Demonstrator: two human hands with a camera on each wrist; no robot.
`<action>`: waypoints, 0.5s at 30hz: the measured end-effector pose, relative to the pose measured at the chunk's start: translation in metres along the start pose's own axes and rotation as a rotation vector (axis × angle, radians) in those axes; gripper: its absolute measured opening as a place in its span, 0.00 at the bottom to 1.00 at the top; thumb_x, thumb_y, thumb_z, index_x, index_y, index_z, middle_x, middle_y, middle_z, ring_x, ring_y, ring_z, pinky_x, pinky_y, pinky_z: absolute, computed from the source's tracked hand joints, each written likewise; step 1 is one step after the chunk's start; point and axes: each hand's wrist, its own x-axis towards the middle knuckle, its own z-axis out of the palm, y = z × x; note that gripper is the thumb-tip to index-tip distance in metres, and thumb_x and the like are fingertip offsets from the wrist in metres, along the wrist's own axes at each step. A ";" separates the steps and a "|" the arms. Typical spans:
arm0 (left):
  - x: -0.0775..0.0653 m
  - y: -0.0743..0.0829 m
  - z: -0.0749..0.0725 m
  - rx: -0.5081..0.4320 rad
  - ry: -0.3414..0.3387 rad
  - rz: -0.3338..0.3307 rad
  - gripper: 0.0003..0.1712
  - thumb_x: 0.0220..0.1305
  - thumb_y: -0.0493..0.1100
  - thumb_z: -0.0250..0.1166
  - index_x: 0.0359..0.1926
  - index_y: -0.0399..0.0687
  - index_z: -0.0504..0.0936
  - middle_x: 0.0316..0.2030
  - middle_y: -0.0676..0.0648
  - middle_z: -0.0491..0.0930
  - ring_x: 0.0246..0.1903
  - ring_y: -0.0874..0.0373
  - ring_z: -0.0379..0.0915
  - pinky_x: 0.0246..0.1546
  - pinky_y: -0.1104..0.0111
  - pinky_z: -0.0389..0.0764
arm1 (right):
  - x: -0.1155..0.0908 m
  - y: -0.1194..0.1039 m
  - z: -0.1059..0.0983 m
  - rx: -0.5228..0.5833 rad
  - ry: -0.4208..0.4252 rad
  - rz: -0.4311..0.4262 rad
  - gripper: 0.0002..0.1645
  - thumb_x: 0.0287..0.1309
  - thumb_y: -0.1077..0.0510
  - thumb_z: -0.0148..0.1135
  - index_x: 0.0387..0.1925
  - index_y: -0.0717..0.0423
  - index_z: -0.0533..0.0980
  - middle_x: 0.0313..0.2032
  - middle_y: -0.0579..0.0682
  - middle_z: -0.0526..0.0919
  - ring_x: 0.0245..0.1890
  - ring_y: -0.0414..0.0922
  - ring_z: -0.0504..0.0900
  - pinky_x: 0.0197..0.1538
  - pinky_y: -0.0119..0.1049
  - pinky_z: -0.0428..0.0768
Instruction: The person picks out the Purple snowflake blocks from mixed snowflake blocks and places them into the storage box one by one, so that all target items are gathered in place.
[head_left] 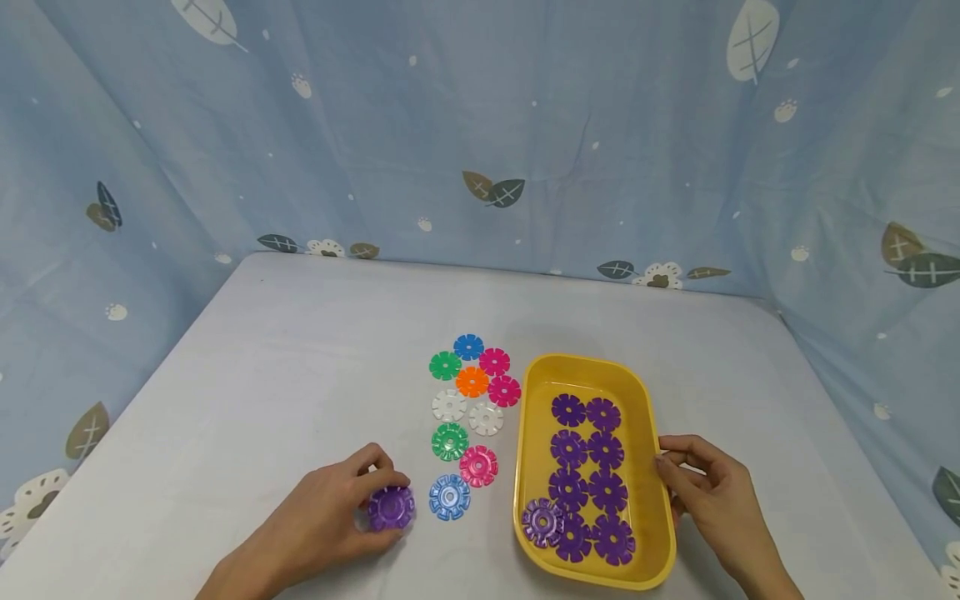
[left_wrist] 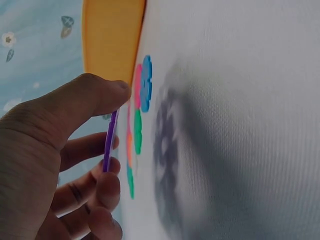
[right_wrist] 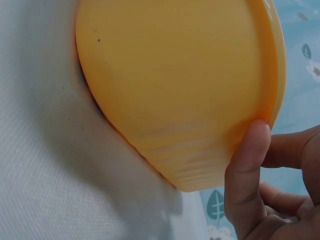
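My left hand [head_left: 322,517] pinches a purple snowflake disc [head_left: 392,507] between thumb and fingers at the front left. In the left wrist view the disc [left_wrist: 110,142] is edge-on, apart from the white cloth, with its shadow beside it. A yellow tray [head_left: 651,575] stands to the right. My right hand [head_left: 712,504] grips its right rim; the right wrist view shows a digit [right_wrist: 252,155] pressed to the outer wall just under the rim. Inside the tray, dark purple discs [head_left: 568,449] lie in two columns, and a lighter purple disc [head_left: 543,522] overlaps them at front left.
Left of the tray, loose discs run front to back: light blue [head_left: 450,497], pink [head_left: 478,466], green [head_left: 450,442], white [head_left: 486,418], orange [head_left: 472,382] and blue [head_left: 468,347] among them. A patterned blue curtain [head_left: 420,125] hangs around the white table [head_left: 300,333].
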 end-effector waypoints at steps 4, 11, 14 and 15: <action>0.000 0.004 0.000 -0.023 -0.032 0.008 0.23 0.50 0.59 0.77 0.47 0.62 0.86 0.41 0.64 0.71 0.37 0.68 0.74 0.37 0.75 0.80 | 0.000 0.000 0.000 0.003 -0.002 -0.004 0.20 0.68 0.58 0.63 0.55 0.67 0.74 0.38 0.59 0.80 0.21 0.49 0.81 0.23 0.42 0.82; -0.003 0.009 0.008 -0.076 -0.028 0.042 0.22 0.51 0.57 0.78 0.46 0.60 0.86 0.41 0.64 0.71 0.36 0.70 0.73 0.38 0.74 0.81 | 0.000 0.000 0.000 0.000 -0.001 -0.006 0.20 0.68 0.58 0.63 0.55 0.67 0.74 0.38 0.59 0.80 0.22 0.49 0.81 0.23 0.42 0.82; -0.004 0.011 0.011 -0.105 -0.033 0.043 0.22 0.50 0.57 0.78 0.46 0.60 0.86 0.41 0.64 0.71 0.35 0.70 0.72 0.37 0.75 0.81 | 0.000 0.000 0.000 0.002 -0.001 -0.005 0.20 0.68 0.58 0.63 0.55 0.67 0.74 0.38 0.59 0.80 0.22 0.49 0.81 0.24 0.42 0.82; -0.004 0.012 0.011 -0.113 -0.039 0.043 0.22 0.50 0.58 0.78 0.46 0.60 0.86 0.41 0.64 0.71 0.35 0.71 0.72 0.37 0.75 0.81 | 0.000 -0.001 0.000 0.000 -0.001 -0.005 0.20 0.68 0.57 0.63 0.55 0.67 0.74 0.38 0.59 0.80 0.23 0.49 0.81 0.24 0.42 0.82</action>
